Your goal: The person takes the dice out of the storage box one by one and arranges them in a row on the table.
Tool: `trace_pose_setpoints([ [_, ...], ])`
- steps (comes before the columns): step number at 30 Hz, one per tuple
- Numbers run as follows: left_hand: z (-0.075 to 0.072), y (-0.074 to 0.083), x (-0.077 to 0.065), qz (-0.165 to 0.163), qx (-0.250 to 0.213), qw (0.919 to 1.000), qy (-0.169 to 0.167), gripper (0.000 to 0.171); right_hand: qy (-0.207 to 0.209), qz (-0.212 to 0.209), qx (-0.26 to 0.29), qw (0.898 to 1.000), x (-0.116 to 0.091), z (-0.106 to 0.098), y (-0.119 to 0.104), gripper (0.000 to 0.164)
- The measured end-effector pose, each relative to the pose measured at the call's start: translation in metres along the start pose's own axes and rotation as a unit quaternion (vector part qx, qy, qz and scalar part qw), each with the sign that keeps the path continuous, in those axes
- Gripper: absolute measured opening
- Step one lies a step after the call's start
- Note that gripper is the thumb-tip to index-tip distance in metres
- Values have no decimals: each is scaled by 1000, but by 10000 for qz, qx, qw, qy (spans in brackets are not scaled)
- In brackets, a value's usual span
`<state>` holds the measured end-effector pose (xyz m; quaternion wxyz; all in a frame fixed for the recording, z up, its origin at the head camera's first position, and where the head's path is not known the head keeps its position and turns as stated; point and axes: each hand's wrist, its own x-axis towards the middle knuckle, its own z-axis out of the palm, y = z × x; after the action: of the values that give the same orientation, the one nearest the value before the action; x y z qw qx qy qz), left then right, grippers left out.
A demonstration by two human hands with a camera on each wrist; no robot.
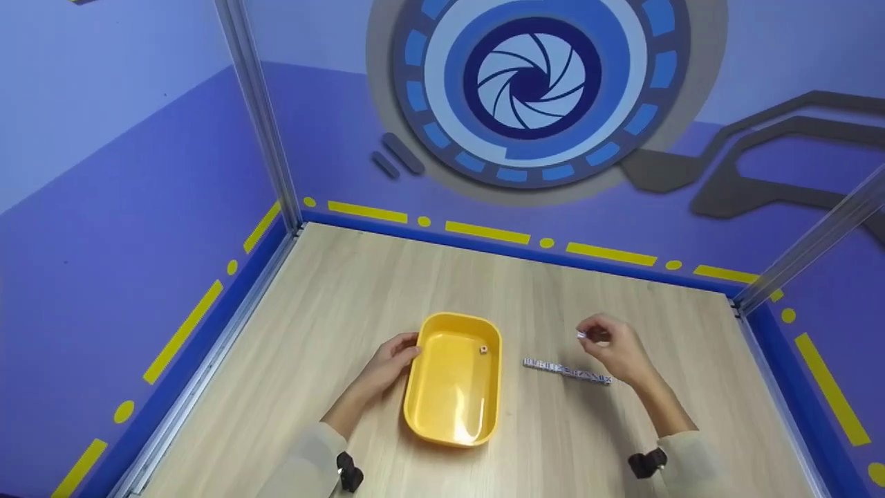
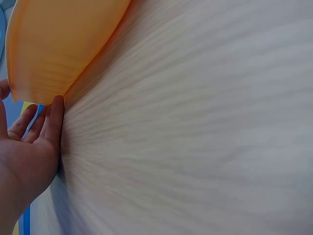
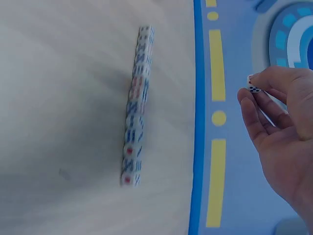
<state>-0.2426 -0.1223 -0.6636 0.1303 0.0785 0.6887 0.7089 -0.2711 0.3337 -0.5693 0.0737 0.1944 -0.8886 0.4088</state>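
Note:
My left hand (image 1: pixel 388 364) is at the left side of a yellow tray (image 1: pixel 453 434), its thumb at the rim and its fingers against the outer wall. In the left wrist view the fingers (image 2: pixel 56 115) reach the tray's wall (image 2: pixel 63 54) near the tabletop. A single white die (image 1: pixel 483 350) lies inside the tray, towards its far right. Above the table, my right hand (image 1: pixel 617 346) pinches another white die (image 3: pixel 253 89) between thumb and fingertips. Below that hand, a straight row of dice (image 1: pixel 567 371) lies on the table, right of the tray.
The wood-grain table (image 1: pixel 332 290) is enclosed by blue-purple panels (image 1: pixel 325 131) with yellow dashes. Metal posts (image 1: pixel 259 104) stand at the back corners. A black wrist device (image 1: pixel 350 472) is on the left sleeve, and another (image 1: pixel 646 463) on the right.

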Motion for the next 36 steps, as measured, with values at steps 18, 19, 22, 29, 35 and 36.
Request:
trace_pose_setpoints([
  [18,0,4,-2,-57,159,9998,60,47,-183,1234,-813,9889,-62,-28,67,20],
  [19,0,4,-2,-73,155,9998,62,47,-181,1272,-825,9883,-64,-28,69,20],
  [22,-1,3,-1,-97,88,9999,39,47,-237,1349,-862,9868,-68,-27,74,19],
  [29,-2,2,-1,-60,-74,9999,-59,47,-465,1650,-700,9827,-74,-20,81,18],
  [35,-1,2,-1,-100,-19,9999,-28,47,-510,1751,-528,9818,-74,-14,81,19],
  [36,-1,2,-1,-92,7,10000,-14,47,-510,1737,-556,9819,-74,-13,81,19],
])
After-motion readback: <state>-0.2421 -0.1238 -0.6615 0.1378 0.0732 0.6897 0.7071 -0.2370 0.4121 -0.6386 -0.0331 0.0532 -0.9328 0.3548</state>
